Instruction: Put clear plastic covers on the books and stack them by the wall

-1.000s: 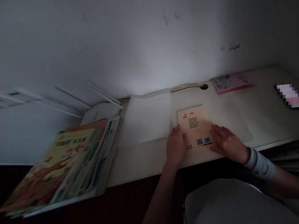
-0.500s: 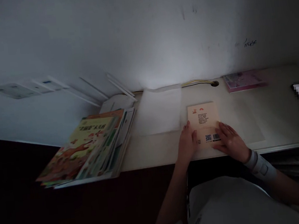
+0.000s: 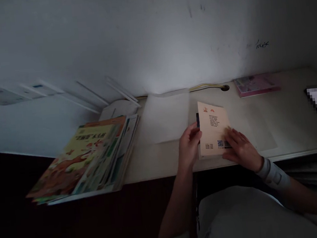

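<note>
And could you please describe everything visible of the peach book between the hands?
The peach book has a papery-looking cover with two small reddish emblems near its top, dark print below and a QR code lower down. A dark strip shows behind its left edge. It is at the desk's front, left side apparently raised. The left hand grips its left edge; the right hand covers part of its right side.

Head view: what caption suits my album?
Left hand grips a pale book, right hand against it, stacked books at left.
</note>
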A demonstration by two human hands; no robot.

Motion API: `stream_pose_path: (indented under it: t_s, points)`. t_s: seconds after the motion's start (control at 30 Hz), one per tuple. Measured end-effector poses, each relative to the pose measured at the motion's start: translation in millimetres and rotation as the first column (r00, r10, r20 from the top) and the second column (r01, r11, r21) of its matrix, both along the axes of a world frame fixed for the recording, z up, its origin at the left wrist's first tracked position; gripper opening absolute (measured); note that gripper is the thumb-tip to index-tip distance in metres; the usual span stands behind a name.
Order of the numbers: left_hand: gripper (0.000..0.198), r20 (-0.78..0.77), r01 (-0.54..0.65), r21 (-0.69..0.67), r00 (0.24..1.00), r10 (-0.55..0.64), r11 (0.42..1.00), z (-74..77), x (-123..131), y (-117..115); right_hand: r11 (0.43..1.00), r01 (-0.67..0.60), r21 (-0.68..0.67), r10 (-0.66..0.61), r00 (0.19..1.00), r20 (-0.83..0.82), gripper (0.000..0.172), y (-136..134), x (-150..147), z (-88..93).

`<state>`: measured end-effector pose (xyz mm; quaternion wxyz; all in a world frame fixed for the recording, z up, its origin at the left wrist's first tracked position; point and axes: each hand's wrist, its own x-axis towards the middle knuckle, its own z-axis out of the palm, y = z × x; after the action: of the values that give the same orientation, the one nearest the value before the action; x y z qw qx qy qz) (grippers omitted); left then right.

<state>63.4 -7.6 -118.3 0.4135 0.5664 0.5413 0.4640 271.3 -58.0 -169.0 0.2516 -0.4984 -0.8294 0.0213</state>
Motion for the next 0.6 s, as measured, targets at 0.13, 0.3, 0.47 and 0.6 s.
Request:
stream_pose_path:
  t_s: [0.13,0.3,0.47,0.6]
  points:
    - [0.024,-0.094,0.172,-0.074,0.979,-0.178,0.982,29.2,13,9,0.999,-0.050,0.004,0.051,0.996,-0.076,0.047,-3,-10,28.8]
    - [0.033,-0.213,0.241,0.115,0.953,-0.214,0.964,46.3,44,17,0.998,-0.057,-0.002,0.055,0.961,-0.271,0.034,-11,-11,56.0]
    - [0.030,-0.152,0.309,0.129,0.945,-0.289,0.942,32.7,60,24,0.980,-0.132,-0.150,0.035,0.852,-0.522,0.031,-7,7,58.4]
    - [0.029,-0.096,0.320,0.112,0.946,-0.310,0.941,29.2,60,25,0.958,-0.187,-0.216,0.007,0.769,-0.639,0.030,-1,16,55.3]
